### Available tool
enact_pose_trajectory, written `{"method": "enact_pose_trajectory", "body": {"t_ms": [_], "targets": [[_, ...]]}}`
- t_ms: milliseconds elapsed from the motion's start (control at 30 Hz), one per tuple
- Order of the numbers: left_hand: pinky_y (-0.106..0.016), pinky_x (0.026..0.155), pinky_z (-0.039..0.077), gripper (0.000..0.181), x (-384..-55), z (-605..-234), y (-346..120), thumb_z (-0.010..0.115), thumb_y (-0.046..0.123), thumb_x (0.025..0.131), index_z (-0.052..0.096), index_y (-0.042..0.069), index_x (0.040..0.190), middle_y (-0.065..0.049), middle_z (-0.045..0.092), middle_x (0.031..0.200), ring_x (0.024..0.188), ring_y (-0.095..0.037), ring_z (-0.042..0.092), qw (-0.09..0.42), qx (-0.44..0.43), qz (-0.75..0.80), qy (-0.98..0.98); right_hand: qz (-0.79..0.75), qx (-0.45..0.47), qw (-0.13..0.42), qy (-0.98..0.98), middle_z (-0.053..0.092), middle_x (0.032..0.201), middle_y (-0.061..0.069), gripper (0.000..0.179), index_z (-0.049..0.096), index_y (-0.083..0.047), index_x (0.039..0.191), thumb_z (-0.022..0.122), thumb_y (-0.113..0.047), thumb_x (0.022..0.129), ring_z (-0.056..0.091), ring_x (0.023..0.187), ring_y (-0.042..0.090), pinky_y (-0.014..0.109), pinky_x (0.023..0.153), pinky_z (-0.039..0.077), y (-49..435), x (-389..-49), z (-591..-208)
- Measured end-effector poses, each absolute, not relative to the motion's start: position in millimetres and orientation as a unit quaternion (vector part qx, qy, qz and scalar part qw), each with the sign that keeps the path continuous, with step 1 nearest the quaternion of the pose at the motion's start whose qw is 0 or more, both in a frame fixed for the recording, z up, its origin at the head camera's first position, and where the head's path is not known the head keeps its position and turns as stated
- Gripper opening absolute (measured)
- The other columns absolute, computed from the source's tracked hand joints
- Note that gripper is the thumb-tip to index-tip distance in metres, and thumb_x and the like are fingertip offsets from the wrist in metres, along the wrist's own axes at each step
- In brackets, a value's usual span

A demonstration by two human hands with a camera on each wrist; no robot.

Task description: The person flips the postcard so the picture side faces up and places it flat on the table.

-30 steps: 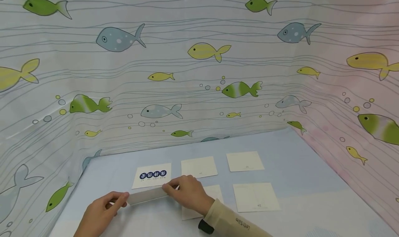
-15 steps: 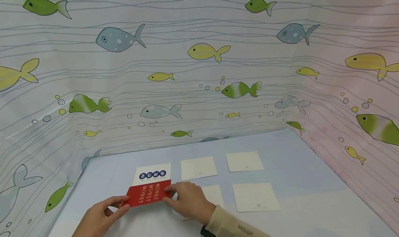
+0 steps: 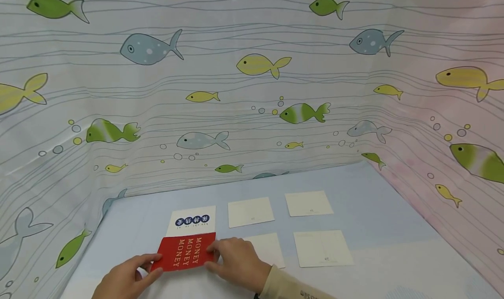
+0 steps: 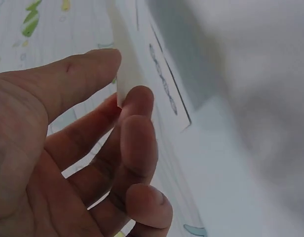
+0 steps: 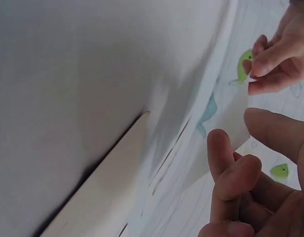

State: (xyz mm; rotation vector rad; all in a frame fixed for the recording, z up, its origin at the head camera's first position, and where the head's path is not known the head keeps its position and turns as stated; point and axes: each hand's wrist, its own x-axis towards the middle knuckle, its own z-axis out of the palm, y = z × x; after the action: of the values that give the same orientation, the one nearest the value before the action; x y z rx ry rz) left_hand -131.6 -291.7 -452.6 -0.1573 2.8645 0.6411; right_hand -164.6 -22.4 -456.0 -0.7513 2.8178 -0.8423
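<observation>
A red card (image 3: 167, 252) printed with "MONEY" in repeated lines is held by its two short ends, tilted so its red face shows in the head view. My left hand (image 3: 127, 276) pinches its left end between thumb and fingers. At the right end, the thumb and fingers of my right hand (image 3: 238, 264) pinch it. The pale back of the card shows in the left wrist view and the right wrist view. Just beyond it lies a white card (image 3: 193, 228) with dark blue round characters, its near edge hidden by the red card.
Two blank-looking pale cards, one at the back middle (image 3: 250, 212) and one at the back right (image 3: 309, 203), lie on the light blue table (image 3: 393, 211). Nearer are another pale card (image 3: 323, 248) and one partly behind my right hand (image 3: 269, 248). A fish-patterned cloth (image 3: 252, 28) encloses the table.
Seen almost edge-on a second ago, the card has tipped to show its red face. Both hands have then drawn it slightly toward me, still holding its ends.
</observation>
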Motion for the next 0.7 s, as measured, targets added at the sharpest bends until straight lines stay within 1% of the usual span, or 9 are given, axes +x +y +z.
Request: {"method": "enact_pose_trajectory", "body": {"t_ms": [233, 400, 500, 600, 700], "targets": [[-0.029, 0.060, 0.046, 0.060, -127, -451, -295, 0.079, 0.046, 0.084, 0.069, 0.001, 0.124, 0.002, 0.058, 0.089, 0.072, -0.014, 0.049, 0.139, -0.049, 0.193, 0.970, -0.256, -0.259, 0.072, 0.929, 0.063, 0.080, -0.022, 0.029, 0.077, -0.025, 0.111, 0.079, -0.041, 0.087, 0.049, 0.069, -0.004, 0.019, 0.064, 0.044, -26, -158, -454], [-0.031, 0.061, 0.045, 0.060, -126, -448, -296, 0.076, 0.048, 0.086, 0.071, 0.001, 0.121, 0.001, 0.054, 0.086, 0.075, -0.015, 0.049, 0.173, -0.050, 0.181, 0.967, -0.239, -0.280, 0.090, 0.925, 0.068, 0.090, -0.024, 0.026, 0.078, -0.027, 0.109, 0.077, -0.042, 0.088, 0.049, 0.069, -0.005, 0.019, 0.065, 0.045, -28, -154, -453], [-0.032, 0.063, 0.045, 0.059, -124, -448, -299, 0.075, 0.048, 0.087, 0.071, 0.000, 0.121, 0.001, 0.055, 0.087, 0.077, -0.015, 0.049, 0.191, -0.048, 0.179, 0.964, -0.242, -0.290, 0.097, 0.921, 0.070, 0.094, -0.024, 0.024, 0.079, -0.027, 0.109, 0.076, -0.042, 0.090, 0.051, 0.071, -0.006, 0.020, 0.066, 0.046, -28, -153, -454], [-0.033, 0.065, 0.046, 0.060, -123, -450, -301, 0.074, 0.049, 0.088, 0.070, 0.000, 0.121, 0.002, 0.056, 0.086, 0.078, -0.015, 0.050, 0.201, -0.045, 0.179, 0.962, -0.245, -0.298, 0.102, 0.917, 0.071, 0.094, -0.023, 0.023, 0.079, -0.026, 0.109, 0.075, -0.040, 0.091, 0.051, 0.072, -0.005, 0.020, 0.065, 0.044, -29, -152, -455], [-0.032, 0.066, 0.047, 0.063, -122, -454, -301, 0.074, 0.054, 0.086, 0.071, 0.001, 0.121, 0.001, 0.056, 0.083, 0.075, -0.015, 0.051, 0.211, -0.048, 0.178, 0.960, -0.240, -0.306, 0.101, 0.916, 0.070, 0.090, -0.022, 0.023, 0.080, -0.025, 0.108, 0.075, -0.040, 0.092, 0.050, 0.069, -0.005, 0.019, 0.063, 0.042, -29, -151, -457]]}}
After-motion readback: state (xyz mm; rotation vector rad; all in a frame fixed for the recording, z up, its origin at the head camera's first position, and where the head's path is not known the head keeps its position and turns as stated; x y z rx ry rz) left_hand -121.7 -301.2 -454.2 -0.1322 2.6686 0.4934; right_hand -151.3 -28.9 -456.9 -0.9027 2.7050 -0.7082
